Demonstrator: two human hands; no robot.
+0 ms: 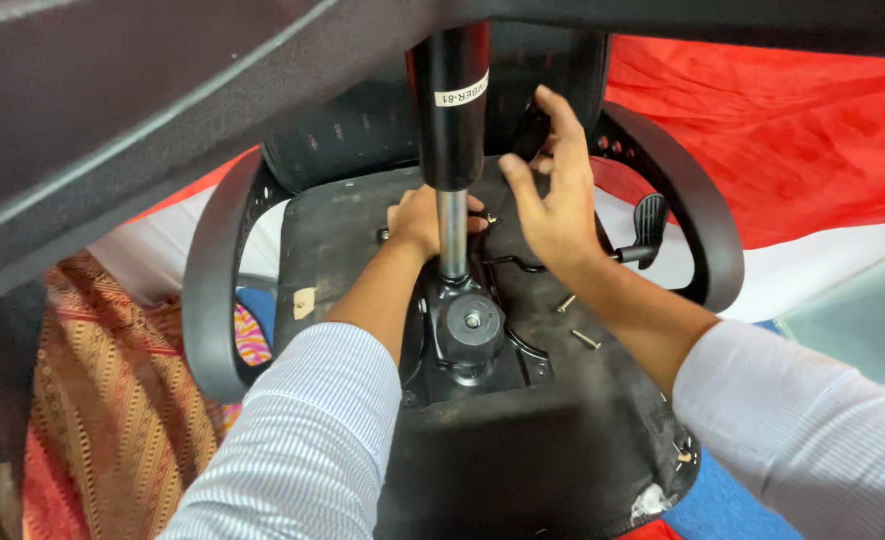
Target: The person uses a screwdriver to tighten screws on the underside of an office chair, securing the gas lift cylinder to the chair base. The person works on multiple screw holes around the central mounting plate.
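Observation:
An office chair lies upside down, its black seat underside [342,250] facing me. A black gas cylinder [450,110] with a shiny rod rises from the metal mechanism plate [470,330] at the seat's middle. My left hand [417,218] rests on the seat just behind the rod, fingers curled near a small bolt; what it pinches is hidden. My right hand [552,190] reaches past the cylinder with fingers spread, fingertips touching the black backrest bracket [534,125]. Two loose screws [584,339] lie on the seat by my right forearm.
Curved black armrests [207,290] flank the seat, and a black lever [647,222] sticks out on the right. Red and white cloth [792,150] lies behind, patterned orange fabric [102,400] at left. A dark surface [112,110] overhangs the top left.

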